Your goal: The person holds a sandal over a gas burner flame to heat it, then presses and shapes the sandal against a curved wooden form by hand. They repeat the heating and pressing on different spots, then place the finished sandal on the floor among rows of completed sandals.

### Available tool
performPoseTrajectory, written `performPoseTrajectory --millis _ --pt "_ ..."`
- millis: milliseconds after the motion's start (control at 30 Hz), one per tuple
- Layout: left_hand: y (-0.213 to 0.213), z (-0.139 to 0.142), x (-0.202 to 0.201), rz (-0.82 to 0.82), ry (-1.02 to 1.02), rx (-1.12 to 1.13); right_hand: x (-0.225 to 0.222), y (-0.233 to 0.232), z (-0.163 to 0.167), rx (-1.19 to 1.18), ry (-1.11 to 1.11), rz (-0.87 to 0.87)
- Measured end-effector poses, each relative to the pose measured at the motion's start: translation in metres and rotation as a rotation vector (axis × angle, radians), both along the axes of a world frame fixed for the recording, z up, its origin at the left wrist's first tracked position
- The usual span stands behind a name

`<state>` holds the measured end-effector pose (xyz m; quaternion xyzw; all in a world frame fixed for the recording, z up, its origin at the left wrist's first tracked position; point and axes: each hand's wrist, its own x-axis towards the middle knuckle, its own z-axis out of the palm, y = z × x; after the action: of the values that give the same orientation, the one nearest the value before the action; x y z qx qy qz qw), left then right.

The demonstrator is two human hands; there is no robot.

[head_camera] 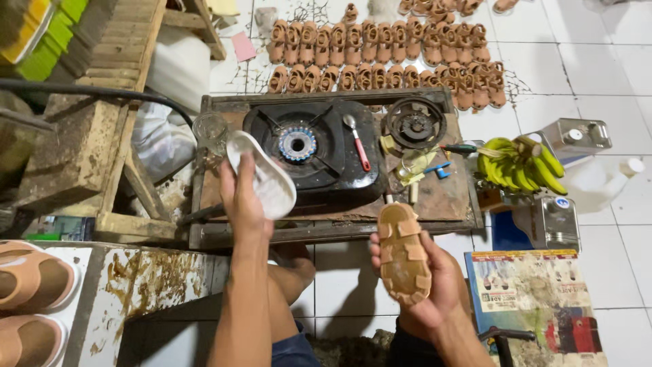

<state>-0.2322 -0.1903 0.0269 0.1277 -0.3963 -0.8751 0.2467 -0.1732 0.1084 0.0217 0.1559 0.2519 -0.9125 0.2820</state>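
I see a floor of white square tiles (577, 61) with dark grout lines, stained near a low wooden platform (441, 197) that carries a black gas stove (319, 156). To the left stands a rough, glue-crusted wooden bench (81, 143), with a white, brown-smeared work surface (136, 285) nearer the camera. Rows of tan sandals (380, 58) lie on the tiles beyond the platform, under even, flat lighting.

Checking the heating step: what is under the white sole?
The white sole, held by the left hand, hangs over the stove edge beside the lit burner; the stove part beneath is hidden.
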Motion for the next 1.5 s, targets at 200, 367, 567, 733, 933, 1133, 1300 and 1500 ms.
performPoseTrajectory --millis 200,367,567,733,933,1133,1300,1500 --pt "0.064 0.015 0.086 -0.267 -0.105 0.385 0.047 -0.005 0.032 -0.021 0.020 0.043" --pt "0.095 0.023 0.137 -0.406 0.027 0.389 0.085 -0.010 0.042 0.580 0.334 0.001" --pt "0.124 0.039 0.178 -0.428 0.056 0.176 0.125 -0.023 0.043 0.986 0.718 -0.137" --pt "0.136 0.050 0.199 -0.460 0.052 0.103 0.138 -0.027 0.045 0.933 0.880 -0.208" --pt "0.141 0.049 0.204 -0.468 0.065 0.053 0.144 -0.024 0.044 0.979 0.936 -0.223" --pt "0.145 0.042 0.206 -0.459 -0.016 0.055 0.145 -0.025 0.044 1.116 0.903 -0.175" --pt "0.149 0.039 0.204 -0.378 -0.117 -0.001 0.146 -0.028 0.041 0.957 0.876 -0.217" --pt "0.154 0.038 0.213 -0.366 0.011 -0.072 0.156 -0.028 0.038 1.058 1.032 -0.320"
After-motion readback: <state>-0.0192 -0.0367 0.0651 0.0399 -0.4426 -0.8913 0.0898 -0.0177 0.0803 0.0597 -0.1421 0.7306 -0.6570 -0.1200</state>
